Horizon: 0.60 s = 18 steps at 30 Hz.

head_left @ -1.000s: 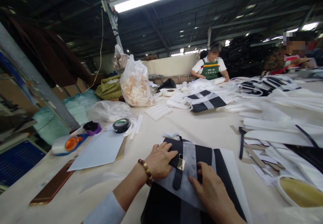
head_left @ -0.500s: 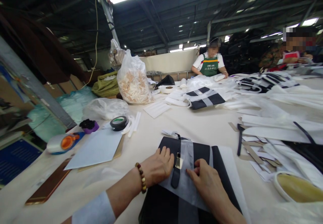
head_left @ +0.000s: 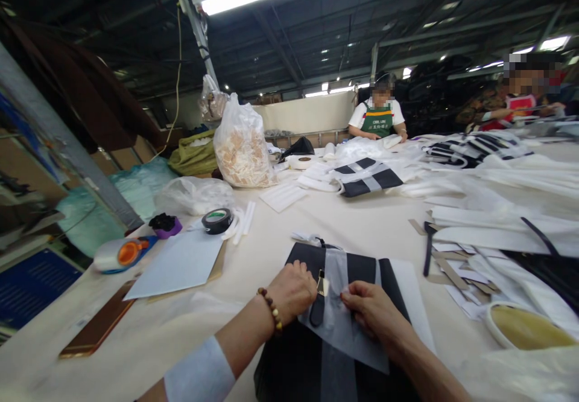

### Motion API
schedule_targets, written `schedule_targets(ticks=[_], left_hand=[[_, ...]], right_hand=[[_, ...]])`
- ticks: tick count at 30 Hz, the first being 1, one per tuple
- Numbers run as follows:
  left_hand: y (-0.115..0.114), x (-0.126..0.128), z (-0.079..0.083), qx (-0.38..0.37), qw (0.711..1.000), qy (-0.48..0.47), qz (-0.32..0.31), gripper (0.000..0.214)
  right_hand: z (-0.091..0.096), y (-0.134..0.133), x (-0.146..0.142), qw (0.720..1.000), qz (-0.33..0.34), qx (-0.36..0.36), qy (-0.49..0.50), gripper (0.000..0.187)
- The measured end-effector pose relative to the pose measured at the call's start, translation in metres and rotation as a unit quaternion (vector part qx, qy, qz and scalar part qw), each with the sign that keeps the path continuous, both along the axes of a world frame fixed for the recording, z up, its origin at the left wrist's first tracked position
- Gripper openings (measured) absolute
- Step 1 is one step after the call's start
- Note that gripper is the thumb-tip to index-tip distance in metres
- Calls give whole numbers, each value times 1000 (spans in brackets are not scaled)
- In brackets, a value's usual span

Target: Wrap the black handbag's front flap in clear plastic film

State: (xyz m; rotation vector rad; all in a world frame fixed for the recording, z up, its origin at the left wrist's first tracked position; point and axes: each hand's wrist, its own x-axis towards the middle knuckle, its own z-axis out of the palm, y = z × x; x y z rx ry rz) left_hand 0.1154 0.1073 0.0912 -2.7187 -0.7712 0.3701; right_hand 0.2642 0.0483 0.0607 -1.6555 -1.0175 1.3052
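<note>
Bag [head_left: 289, 360], black, lies on the pale table [head_left: 265, 233] in our head view; our right hand [head_left: 371, 308] pinches the translucent sheet [head_left: 333, 331] over it, while our left hand [head_left: 292, 290] curls beside the metal clasp [head_left: 322, 285], its grip something we cannot tell.

Beyond your left hand [head_left: 292, 290] and right hand [head_left: 373, 308], bare cream tabletop [head_left: 266, 242] gave you open passage up to the black, grey-banded flat bag [head_left: 384, 176]. Leftward, a pale-blue flat sheet [head_left: 176, 263] lay low, while a round black tape roll [head_left: 217, 221] and a bulging clear plastic sack [head_left: 244, 148] stood higher in your way. Rightward, a narrow black strap [head_left: 427, 252] and jumbled brown-and-white strips [head_left: 461, 274] obstructed you.
</note>
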Motion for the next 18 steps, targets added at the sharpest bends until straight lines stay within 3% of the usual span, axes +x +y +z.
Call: schedule_targets(ticks=[8, 18], left_hand=[[15, 9, 23, -47, 999, 2, -7, 19], [-7, 5, -7, 14, 999, -15, 31, 28]], right_hand=[[2, 3, 5, 995, 26, -58, 76, 24], [2, -2, 8, 988, 62, -37, 139, 14]])
